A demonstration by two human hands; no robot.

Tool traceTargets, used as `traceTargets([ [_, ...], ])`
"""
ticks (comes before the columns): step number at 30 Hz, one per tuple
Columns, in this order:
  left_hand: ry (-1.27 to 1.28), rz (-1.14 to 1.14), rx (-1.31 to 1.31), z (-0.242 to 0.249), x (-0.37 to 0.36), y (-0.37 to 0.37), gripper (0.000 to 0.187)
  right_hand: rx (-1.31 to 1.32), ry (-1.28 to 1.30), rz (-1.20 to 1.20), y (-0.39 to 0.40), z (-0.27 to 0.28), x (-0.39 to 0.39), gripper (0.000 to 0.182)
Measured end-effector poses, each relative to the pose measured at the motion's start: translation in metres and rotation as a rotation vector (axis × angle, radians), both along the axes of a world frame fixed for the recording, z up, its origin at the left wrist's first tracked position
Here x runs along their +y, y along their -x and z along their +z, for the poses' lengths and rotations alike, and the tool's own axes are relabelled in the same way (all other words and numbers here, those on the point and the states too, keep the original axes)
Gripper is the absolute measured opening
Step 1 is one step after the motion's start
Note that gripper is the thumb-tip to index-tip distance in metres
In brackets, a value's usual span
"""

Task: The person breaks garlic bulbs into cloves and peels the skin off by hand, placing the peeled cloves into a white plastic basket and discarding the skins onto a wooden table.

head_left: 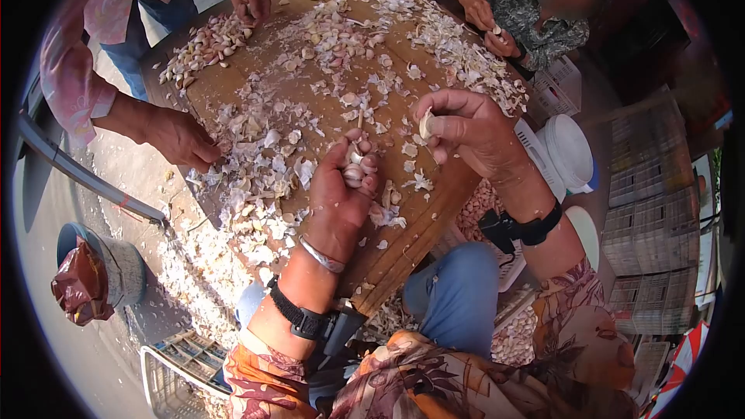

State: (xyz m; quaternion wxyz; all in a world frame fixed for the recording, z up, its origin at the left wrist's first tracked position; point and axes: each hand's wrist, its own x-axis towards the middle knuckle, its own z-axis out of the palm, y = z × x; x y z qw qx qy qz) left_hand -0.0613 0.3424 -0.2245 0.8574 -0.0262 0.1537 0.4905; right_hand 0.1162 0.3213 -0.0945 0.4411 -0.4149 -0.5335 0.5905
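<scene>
My left hand (341, 190) is closed around several garlic cloves (355, 173), palm up, over the near part of the wooden table. To its right, my right hand (469, 128) pinches a single pale garlic clove (426, 124) between thumb and fingertips, raised above the table's edge. The two hands are apart. Papery garlic skins (272, 163) lie scattered on the wooden table (458, 174) around and beyond my left hand. Part of the cloves in my left hand is hidden by the curled fingers.
A pile of cloves (206, 50) sits at the far left, beside a co-worker's hands (182, 140). Another person (516, 12) handles garlic at the far right. A crate of cloves (481, 209) is below my right forearm; white buckets (563, 151) stand right, a bucket (116, 264) left.
</scene>
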Motion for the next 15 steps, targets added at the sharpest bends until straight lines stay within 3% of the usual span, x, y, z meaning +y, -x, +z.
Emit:
traceTargets([
  [3,0.012,-0.01,0.091,0.005,-0.001,-0.003,0.023,0.567,-0.13,0.44,0.051,0.027,-0.061,0.02],
  [4,-0.042,-0.022,-0.01,0.002,-0.001,0.002,0.021,0.567,-0.132,0.453,0.063,0.034,-0.066,0.02],
  [9,-0.025,0.008,0.018,0.01,-0.003,0.003,0.02,1.047,-0.269,0.897,0.109,0.061,-0.085,0.016],
  [10,-0.016,0.007,0.029,0.01,-0.005,0.003,0.02,1.42,-0.137,0.777,0.128,0.037,-0.121,0.016],
  [11,-0.014,0.011,0.039,0.012,-0.004,0.002,0.02,1.41,-0.142,0.779,0.133,0.042,-0.118,0.016],
  [13,-0.028,-0.004,0.017,0.012,-0.007,0.0,0.02,1.506,-0.196,0.528,0.138,0.059,-0.111,0.017],
  [14,-0.037,-0.012,0.009,0.013,-0.005,0.002,0.021,1.505,-0.199,0.54,0.134,0.06,-0.104,0.017],
  [15,-0.044,-0.002,0.016,0.014,-0.004,0.006,0.021,1.362,-0.229,0.702,0.125,0.059,-0.096,0.018],
])
